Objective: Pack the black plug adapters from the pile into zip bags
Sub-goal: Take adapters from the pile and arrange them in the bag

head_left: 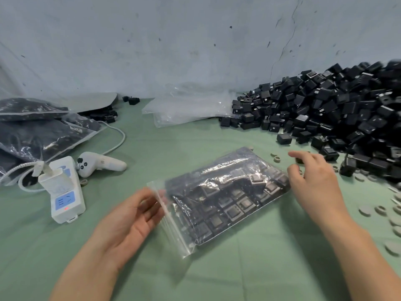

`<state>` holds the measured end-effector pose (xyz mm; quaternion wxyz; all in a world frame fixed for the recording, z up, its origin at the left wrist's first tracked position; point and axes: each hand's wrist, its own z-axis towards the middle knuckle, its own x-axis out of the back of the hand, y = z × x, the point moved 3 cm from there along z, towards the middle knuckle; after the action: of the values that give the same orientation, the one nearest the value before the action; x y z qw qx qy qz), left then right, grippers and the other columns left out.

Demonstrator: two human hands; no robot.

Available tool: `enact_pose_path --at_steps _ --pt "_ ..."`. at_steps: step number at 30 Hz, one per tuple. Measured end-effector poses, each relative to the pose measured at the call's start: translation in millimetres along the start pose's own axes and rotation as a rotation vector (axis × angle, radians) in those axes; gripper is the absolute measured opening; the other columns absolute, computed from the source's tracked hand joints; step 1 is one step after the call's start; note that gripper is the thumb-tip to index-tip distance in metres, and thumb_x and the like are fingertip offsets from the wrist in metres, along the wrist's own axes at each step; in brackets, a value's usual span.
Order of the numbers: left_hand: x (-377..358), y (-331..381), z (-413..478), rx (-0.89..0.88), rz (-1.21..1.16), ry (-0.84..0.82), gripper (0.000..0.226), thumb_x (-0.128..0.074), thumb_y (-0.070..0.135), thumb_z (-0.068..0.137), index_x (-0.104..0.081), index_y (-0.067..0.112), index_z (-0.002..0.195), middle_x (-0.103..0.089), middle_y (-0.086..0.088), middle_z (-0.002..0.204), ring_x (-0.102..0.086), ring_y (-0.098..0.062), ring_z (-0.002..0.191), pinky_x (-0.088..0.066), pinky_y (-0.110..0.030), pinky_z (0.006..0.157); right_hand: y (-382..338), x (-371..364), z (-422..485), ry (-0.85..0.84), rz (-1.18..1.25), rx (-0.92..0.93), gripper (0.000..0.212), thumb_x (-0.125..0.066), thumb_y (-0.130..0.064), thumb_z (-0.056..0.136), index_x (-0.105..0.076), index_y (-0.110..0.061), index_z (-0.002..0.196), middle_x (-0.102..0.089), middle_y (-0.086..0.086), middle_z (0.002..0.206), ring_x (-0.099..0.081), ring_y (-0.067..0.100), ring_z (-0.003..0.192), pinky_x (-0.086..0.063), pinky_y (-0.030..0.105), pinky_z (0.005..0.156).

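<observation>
A clear zip bag filled with several black plug adapters lies flat on the green table in the middle. My left hand holds the bag's zip end between thumb and fingers. My right hand hovers at the bag's far right corner with fingers spread and holds nothing. A big pile of black plug adapters fills the right side against the wall.
Filled bags lie stacked at the far left. A white power strip with cable and a white controller sit left of centre. Empty clear bags lie at the back. Grey round discs are scattered at the right.
</observation>
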<state>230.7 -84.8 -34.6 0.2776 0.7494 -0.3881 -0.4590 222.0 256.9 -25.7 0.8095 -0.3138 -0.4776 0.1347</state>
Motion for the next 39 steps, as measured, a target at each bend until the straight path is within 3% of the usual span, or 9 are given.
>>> enact_pose_path --at_steps 4,7,12,16,21,27,32,35,39 --pt "12.1 8.0 4.3 -0.252 0.123 0.218 0.015 -0.052 0.004 0.097 -0.056 0.016 0.104 -0.064 -0.002 0.068 -0.058 -0.011 0.054 -0.053 -0.02 0.048 12.2 -3.3 3.3 -0.078 0.005 -0.064 0.037 -0.043 -0.024 0.099 -0.055 -0.025 0.134 -0.054 0.002 0.133 -0.05 0.021 0.119 -0.041 0.043 0.1" --pt "4.3 18.4 -6.9 -0.627 0.435 0.366 0.028 -0.048 0.006 0.096 -0.054 0.02 0.119 -0.064 -0.003 0.083 -0.058 -0.013 0.066 -0.052 -0.029 0.064 17.7 -2.9 5.3 -0.113 0.185 -0.131 0.036 -0.044 -0.023 0.099 -0.056 -0.026 0.133 -0.056 -0.004 0.127 -0.054 0.013 0.105 -0.039 0.033 0.088" --pt "-54.4 1.6 -52.3 -1.042 0.708 0.205 0.021 -0.049 0.037 0.088 -0.05 0.05 0.105 -0.066 0.017 0.095 -0.063 -0.003 0.086 -0.049 -0.016 0.073 34.6 11.5 18.2 0.078 0.665 -0.481 0.023 -0.047 -0.019 0.099 -0.063 -0.027 0.113 -0.062 -0.008 0.102 -0.059 0.012 0.094 -0.047 0.031 0.081" --pt "-135.7 -47.3 -47.6 -1.009 0.974 -0.173 0.028 -0.052 0.038 0.094 -0.042 0.058 0.111 -0.058 0.025 0.107 -0.058 0.007 0.101 -0.045 -0.004 0.078 56.9 22.8 23.6 0.252 0.987 -0.754 0.014 -0.048 -0.021 0.102 -0.061 -0.019 0.107 -0.059 0.001 0.105 -0.057 0.018 0.092 -0.052 0.037 0.085" --pt "-241.4 -100.4 8.9 -0.933 1.355 -0.425 0.045 -0.05 0.033 0.098 -0.036 0.027 0.14 -0.038 0.005 0.137 -0.049 -0.011 0.115 -0.041 -0.029 0.096 82.7 34.6 24.0 0.428 1.229 -0.946 0.014 -0.047 -0.013 0.1 -0.056 -0.017 0.089 -0.059 0.002 0.096 -0.064 0.019 0.094 -0.055 0.03 0.071" --pt "-323.2 -157.1 76.8 -0.584 1.63 -0.486 0.067 -0.038 0.05 0.1 -0.018 0.014 0.154 -0.017 -0.017 0.161 -0.015 -0.032 0.149 -0.021 -0.05 0.12 105.2 51.7 37.3 0.528 1.324 -0.991 0.036 -0.037 -0.003 0.093 -0.054 -0.001 0.125 -0.056 0.003 0.1 -0.061 0.022 0.106 -0.053 0.035 0.092" --pt "-360.4 -197.1 72.8 -0.697 1.558 -0.658 0.065 -0.038 0.052 0.099 -0.025 0.018 0.153 -0.031 -0.012 0.155 -0.026 -0.031 0.144 -0.025 -0.045 0.118 116.8 59.7 44.7 0.463 1.443 -0.975 0.01 -0.042 -0.013 0.097 -0.052 -0.012 0.098 -0.059 0.011 0.128 -0.059 0.029 0.12 -0.046 0.044 0.107" --pt "-378.5 -214.4 61.9 -0.784 1.543 -0.759 0.066 -0.04 0.058 0.096 -0.027 0.026 0.153 -0.035 -0.006 0.154 -0.031 -0.031 0.139 -0.03 -0.046 0.115 123.3 63.0 46.4 0.432 1.496 -0.973 0.012 -0.044 -0.021 0.1 -0.054 -0.018 0.106 -0.059 0.012 0.13 -0.061 0.023 0.106 -0.048 0.042 0.102" --pt "-396.2 -217.2 65.2 -0.888 1.749 -0.733 0.073 -0.046 0.066 0.091 -0.03 0.03 0.152 -0.044 -0.007 0.148 -0.038 -0.035 0.132 -0.035 -0.045 0.109 126.3 65.2 47.9 0.407 1.624 -0.956 0.012 -0.04 -0.024 0.104 -0.051 -0.018 0.106 -0.053 0.01 0.136 -0.057 0.03 0.119 -0.046 0.052 0.104"
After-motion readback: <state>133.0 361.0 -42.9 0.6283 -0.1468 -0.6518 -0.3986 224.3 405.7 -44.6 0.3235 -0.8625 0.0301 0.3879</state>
